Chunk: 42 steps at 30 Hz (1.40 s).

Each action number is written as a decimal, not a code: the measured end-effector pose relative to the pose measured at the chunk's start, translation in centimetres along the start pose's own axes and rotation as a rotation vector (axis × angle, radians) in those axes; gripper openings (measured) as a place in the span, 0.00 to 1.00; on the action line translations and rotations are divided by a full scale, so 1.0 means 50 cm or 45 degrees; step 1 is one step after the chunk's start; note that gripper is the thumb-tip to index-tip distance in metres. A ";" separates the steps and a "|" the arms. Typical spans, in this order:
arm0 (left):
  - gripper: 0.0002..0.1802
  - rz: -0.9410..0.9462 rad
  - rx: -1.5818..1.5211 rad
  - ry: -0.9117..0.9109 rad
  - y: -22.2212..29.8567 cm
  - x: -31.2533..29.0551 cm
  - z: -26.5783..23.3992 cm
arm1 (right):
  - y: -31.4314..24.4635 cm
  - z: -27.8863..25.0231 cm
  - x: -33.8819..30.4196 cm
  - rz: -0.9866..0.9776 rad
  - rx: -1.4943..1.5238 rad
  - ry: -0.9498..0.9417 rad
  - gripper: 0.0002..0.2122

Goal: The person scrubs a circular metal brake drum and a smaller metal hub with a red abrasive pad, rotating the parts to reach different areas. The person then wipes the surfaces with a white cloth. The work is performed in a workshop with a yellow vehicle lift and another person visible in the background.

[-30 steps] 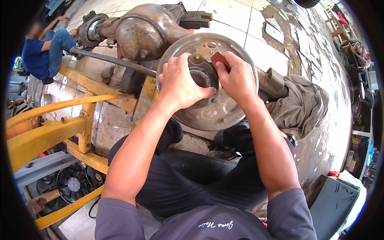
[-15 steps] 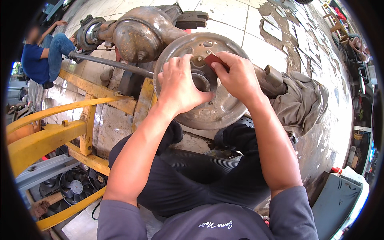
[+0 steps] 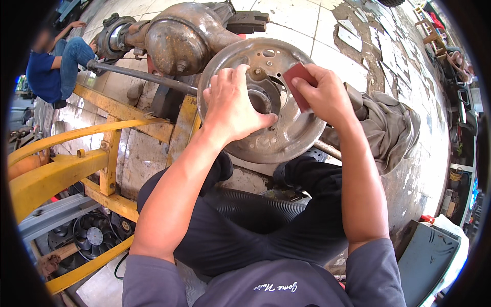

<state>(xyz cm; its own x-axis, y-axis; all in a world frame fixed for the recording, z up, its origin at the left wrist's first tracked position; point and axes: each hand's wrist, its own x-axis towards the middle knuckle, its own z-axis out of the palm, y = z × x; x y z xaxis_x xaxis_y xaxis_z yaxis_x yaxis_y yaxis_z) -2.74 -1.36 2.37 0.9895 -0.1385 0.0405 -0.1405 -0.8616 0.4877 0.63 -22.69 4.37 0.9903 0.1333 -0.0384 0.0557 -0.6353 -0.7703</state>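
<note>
A round, rusty brake backing plate (image 3: 299,135) stands in front of me at the end of an axle housing (image 3: 176,41). My left hand (image 3: 227,102) grips its left-centre, fingers bent on the metal and thumb reaching below the central hub ring (image 3: 260,101). The palm hides part of that ring. A bolt (image 3: 257,71) shows just above the hub. In my right hand (image 3: 327,94), a folded piece of red-brown sandpaper (image 3: 298,87) is pinched between thumb and fingers. It is over the plate's right side; whether it touches the metal, I cannot tell.
Left stands a yellow metal frame (image 3: 61,171), with a cooling fan (image 3: 94,235) below. A long shaft (image 3: 146,77) runs toward a seated person (image 3: 46,77). Grey cloth (image 3: 386,123) drapes the axle's right end. Broken floor tiles (image 3: 350,36) lie beyond; a grey box (image 3: 429,261) is lower right.
My right hand has moved right and slightly down, off the top of the hub, and more of the sandpaper shows. My left hand keeps its place on the plate.
</note>
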 end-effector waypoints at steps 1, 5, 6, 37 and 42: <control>0.62 0.009 -0.006 0.009 0.001 0.002 0.000 | -0.004 0.012 -0.001 -0.020 0.029 0.025 0.10; 0.64 -0.059 -0.040 -0.057 0.010 0.002 -0.009 | -0.018 0.044 -0.005 -0.101 -0.050 0.042 0.10; 0.64 -0.068 -0.043 -0.067 0.010 0.003 -0.011 | -0.028 0.041 -0.007 -0.066 -0.082 0.015 0.10; 0.62 -0.493 -0.080 -0.080 0.009 0.047 -0.009 | -0.004 0.076 -0.066 0.321 0.065 0.020 0.12; 0.63 -0.526 -0.100 -0.151 0.003 0.056 -0.013 | 0.012 0.064 -0.091 0.256 -0.037 -0.289 0.11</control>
<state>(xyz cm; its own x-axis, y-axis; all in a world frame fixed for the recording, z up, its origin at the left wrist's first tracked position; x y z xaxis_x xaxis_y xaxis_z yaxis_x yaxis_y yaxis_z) 0.05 -1.55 3.12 0.9509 0.1507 -0.2704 0.2737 -0.8173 0.5071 -4.26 -21.26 2.06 0.9282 0.1672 -0.3324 -0.1319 -0.6875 -0.7141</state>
